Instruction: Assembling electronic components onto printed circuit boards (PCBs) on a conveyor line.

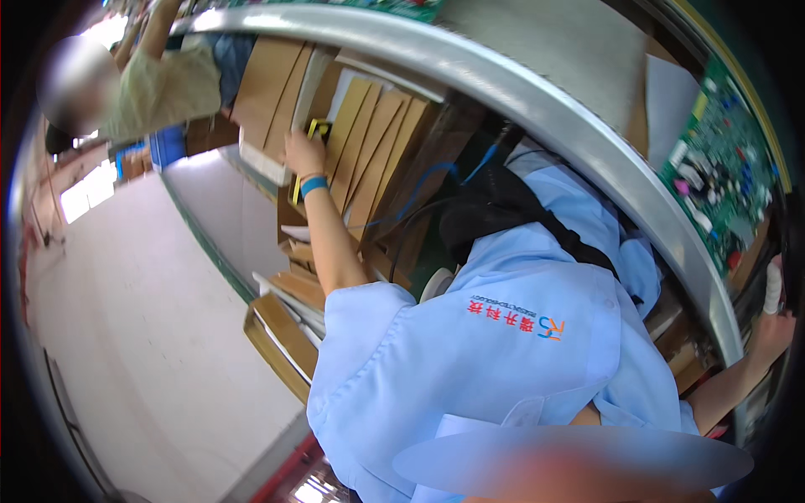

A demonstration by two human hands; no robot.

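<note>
My left hand [303,153], with a blue band at the wrist, reaches out over an open carton of brown cardboard dividers [369,142]. Its fingers are curled at a yellow-and-black item [319,129] by the carton's side; what exactly they grip is partly hidden. At the far right edge is my right hand [771,337], close to a green circuit board [723,159] crowded with components. A white covering [773,289] shows at its fingers, and the rest of them is too dark and cut off to read.
A curved metal rail [537,80] runs between me and the boards. Beside my left arm stand more cartons [281,344] and a pale panel [151,310]. A blue cable [419,189] hangs near the dividers. Another person [168,92] works at the far left, near a blue bin [168,147].
</note>
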